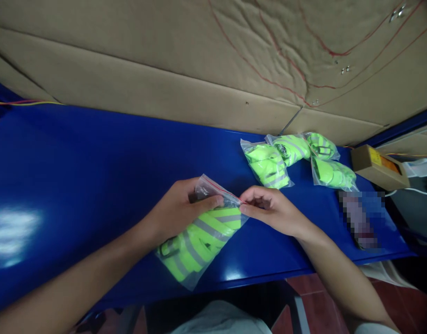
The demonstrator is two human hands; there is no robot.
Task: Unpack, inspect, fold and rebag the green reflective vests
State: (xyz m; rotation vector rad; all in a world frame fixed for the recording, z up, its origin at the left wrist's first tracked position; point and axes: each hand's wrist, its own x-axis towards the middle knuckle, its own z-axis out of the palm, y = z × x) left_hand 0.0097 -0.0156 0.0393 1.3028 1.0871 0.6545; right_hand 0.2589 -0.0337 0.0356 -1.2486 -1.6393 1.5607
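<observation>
A clear zip bag (199, 239) stuffed with a folded neon-green strap with grey reflective stripes lies on the blue table (77, 176). My left hand (180, 211) grips the bag's upper edge, thumb pressed on the red zip line. My right hand (270, 208) pinches the same zip edge at its right corner. The two hands hold the bag's mouth between them.
Several filled bags of the same green straps (293, 160) lie at the back right of the table. A small cardboard box (378, 167) sits further right, with white cable beside it. A cardboard wall (199, 60) stands behind the table. A blurred patch lies near the right edge.
</observation>
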